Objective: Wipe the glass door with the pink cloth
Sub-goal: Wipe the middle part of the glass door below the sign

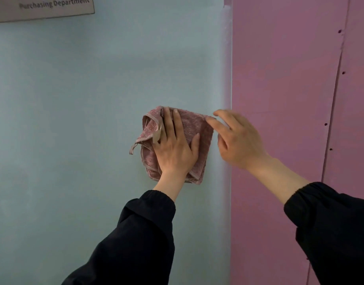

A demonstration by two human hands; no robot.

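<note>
Left hand (175, 149) lies flat, fingers straight and spread, pressing the folded cloth (198, 123) against the door (84, 95). Right hand (238, 145), blurred, sits just right of the cloth with loosely bent fingers. Its forefinger meets the cloth's upper right corner, and whether it pinches that corner cannot be told.

Risks: the cloth is held by palm pressure alone, so any easing of the press would probably let it slide or drop. A loose loop and unfolded layers hang left of the left hand. On a stroke these could bunch, leaving only part of the cloth in contact and the glass streaked. The cloth lies close to the door's right edge (228, 79), so a rightward stroke may run off onto the wall (284, 83).

Setting: the door is pale frosted blue-green, filling the view left of and above both hands. A sign (43, 7) reading "Purchasing Department" is far up and left of them. Behind the right hand is a pink wall with seams and small dark holes.
</note>
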